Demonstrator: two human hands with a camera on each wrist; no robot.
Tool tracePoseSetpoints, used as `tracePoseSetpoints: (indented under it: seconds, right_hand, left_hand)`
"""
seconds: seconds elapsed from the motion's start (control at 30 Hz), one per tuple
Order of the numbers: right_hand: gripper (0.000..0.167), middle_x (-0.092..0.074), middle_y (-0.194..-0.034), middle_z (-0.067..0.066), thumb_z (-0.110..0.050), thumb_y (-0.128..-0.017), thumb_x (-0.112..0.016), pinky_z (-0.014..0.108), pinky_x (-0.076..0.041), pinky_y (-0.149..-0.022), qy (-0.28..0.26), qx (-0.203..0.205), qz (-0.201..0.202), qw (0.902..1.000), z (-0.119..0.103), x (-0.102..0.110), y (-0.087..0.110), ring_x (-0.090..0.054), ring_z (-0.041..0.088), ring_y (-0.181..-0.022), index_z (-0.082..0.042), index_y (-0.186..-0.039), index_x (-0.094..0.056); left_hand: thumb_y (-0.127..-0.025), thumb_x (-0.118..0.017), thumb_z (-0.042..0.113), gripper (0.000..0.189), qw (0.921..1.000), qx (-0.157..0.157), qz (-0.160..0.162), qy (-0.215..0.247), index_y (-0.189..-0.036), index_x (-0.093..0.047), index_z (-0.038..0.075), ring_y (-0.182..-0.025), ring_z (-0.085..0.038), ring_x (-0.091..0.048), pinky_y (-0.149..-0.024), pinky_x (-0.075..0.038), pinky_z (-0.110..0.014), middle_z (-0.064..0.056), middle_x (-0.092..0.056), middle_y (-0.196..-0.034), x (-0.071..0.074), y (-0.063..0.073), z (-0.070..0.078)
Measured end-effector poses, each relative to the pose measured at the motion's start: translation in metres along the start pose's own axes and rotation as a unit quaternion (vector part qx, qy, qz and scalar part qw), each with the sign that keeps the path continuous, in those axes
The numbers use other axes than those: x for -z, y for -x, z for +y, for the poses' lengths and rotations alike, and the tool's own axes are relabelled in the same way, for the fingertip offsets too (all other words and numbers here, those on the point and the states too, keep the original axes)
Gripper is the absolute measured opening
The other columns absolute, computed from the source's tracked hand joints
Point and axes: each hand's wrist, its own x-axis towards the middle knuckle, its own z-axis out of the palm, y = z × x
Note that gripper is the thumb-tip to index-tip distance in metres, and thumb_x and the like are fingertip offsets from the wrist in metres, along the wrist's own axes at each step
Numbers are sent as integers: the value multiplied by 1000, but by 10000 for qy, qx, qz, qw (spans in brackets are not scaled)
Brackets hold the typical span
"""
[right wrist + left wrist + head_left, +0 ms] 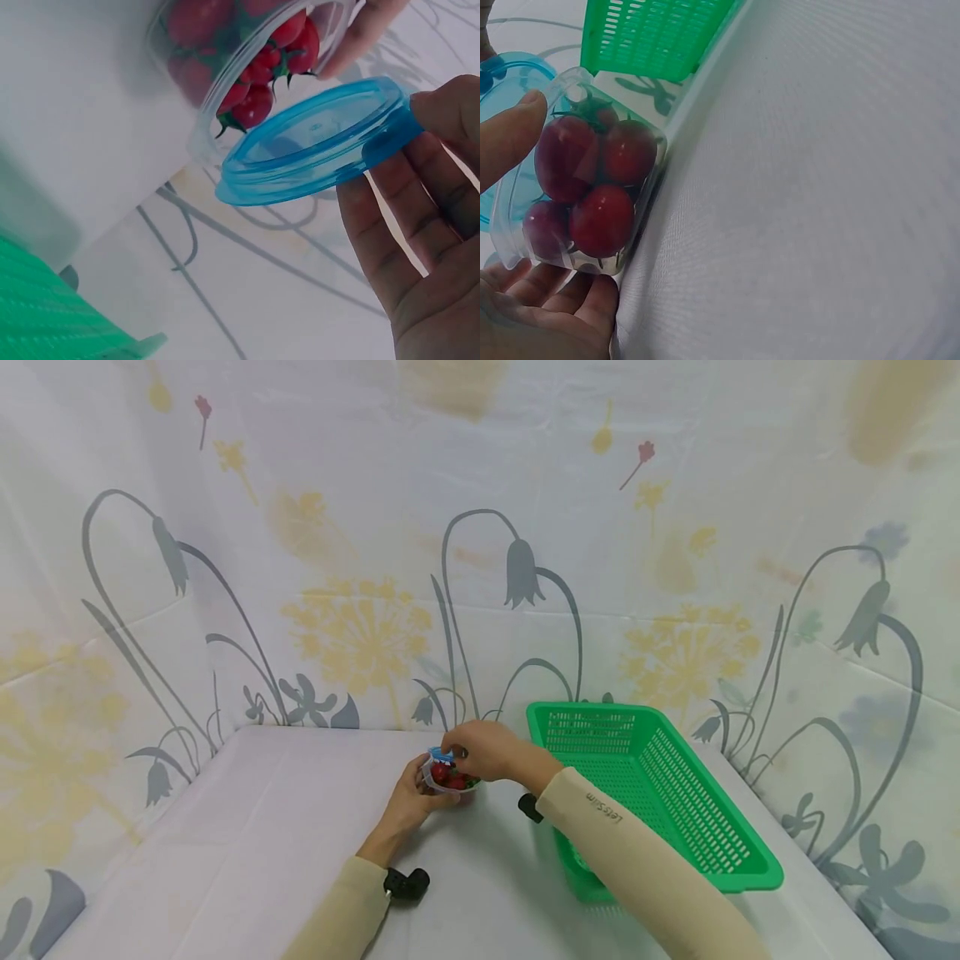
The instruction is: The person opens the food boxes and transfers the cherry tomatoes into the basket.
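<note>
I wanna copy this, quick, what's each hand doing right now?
Left hand: holding the clear plastic tub of cherry tomatoes.
Right hand: holding the translucent blue lid.

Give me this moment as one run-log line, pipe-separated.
left hand: holds clear container with red tomatoes | right hand: holds blue lid | lid: off container | green basket: to the right of container

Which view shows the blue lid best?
The right wrist view: the blue lid appears large, nearly whole, in the right hand. The head view shows it tiny and partly covered; the left wrist view only part, behind the clear container.
</note>
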Motion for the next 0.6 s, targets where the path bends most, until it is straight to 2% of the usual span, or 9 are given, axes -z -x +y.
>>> tracePoseSetpoints:
  seconds: [0.1, 0.23, 0.5, 0.6]
  right_hand:
    - [21, -66, -94, -4, -9, -88, -63, 28, -51, -75, -153, -45, 40, 9999, 5, 2, 3, -56, 12, -80, -12, -107, -70]
    - [20, -65, -93, -4, -8, -88, -63, 27, -51, -75, -311, -53, 72, 9995, 10, 2, 5, -55, 12, -80, -11, -107, -70]
    - [18, -61, -87, -3, -7, -89, -64, 25, -50, -71, -595, -62, 117, 9981, 15, 2, 7, -53, 12, -76, -8, -106, -70]
    - [16, -60, -86, -2, -6, -90, -64, 25, -49, -72, -627, 18, 176, 9979, 16, 3, 8, -53, 13, -77, -7, -104, -70]
  left_hand:
    - [-80, -73, 1, 85, 10000, 25, -5, -63, -146, -19, -8, -134, -45, -32, -108, -28, -53, -32, -33, -145, -1, 4, 7]
    - [-80, -73, 1, 85, 10000, 70, -11, -61, -146, -19, -9, -135, -44, -31, -109, -28, -52, -32, -32, -145, -1, 2, 4]
    - [-79, -77, 6, 90, 9998, 118, 82, -140, -148, -20, -3, -136, -42, -31, -108, -30, -51, -29, -31, -147, 1, -19, -31]
    - [-79, -78, 9, 91, 9997, 97, 122, -205, -148, -21, -1, -136, -41, -32, -108, -31, -50, -28, -32, -148, 1, -20, -35]
